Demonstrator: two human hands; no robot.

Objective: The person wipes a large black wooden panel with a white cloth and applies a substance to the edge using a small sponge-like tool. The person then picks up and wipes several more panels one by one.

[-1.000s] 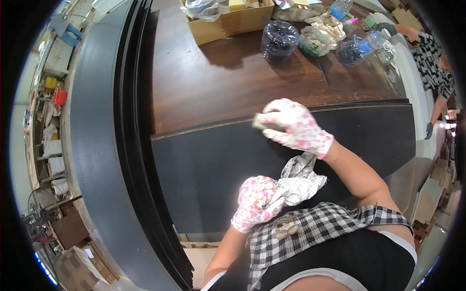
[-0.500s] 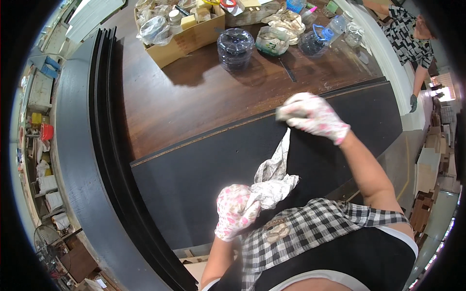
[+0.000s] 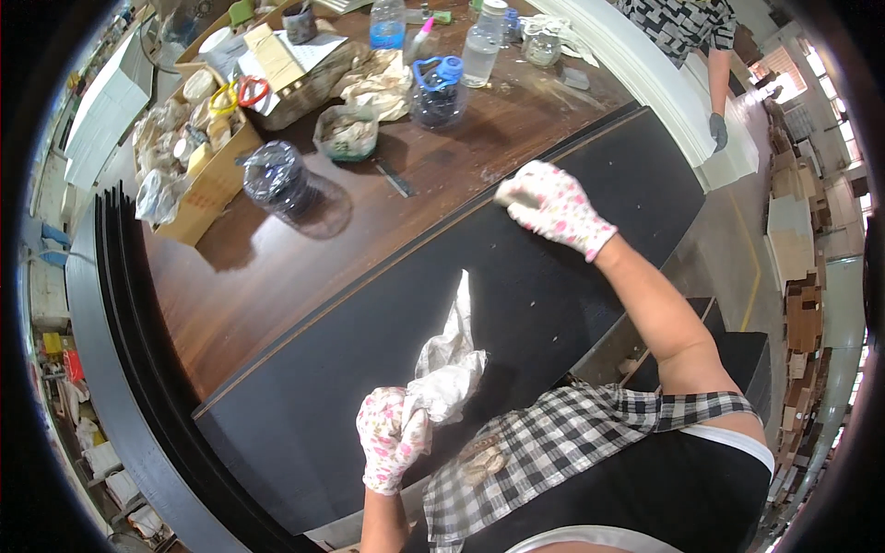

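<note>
Black board (image 3: pixel 392 323) lies across a brown table (image 3: pixel 221 313), left hand (image 3: pixel 391 441) closed around bunched white cloth (image 3: pixel 449 378), right hand (image 3: pixel 556 207) curled, seemingly around a pale block (image 3: pixel 503 193) that, pressed unevenly, could scuff the board.

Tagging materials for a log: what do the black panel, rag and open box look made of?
Panel: likely wood-based board, black low-sheen face; the brown, raw-looking edge suggests it, exact type unclear.
Rag: probably thin fabric, whitish and matte; it bunches into soft folds.
Box: looks like cardboard, dull tan, unpolished; thin, flat walls point to it.
</note>
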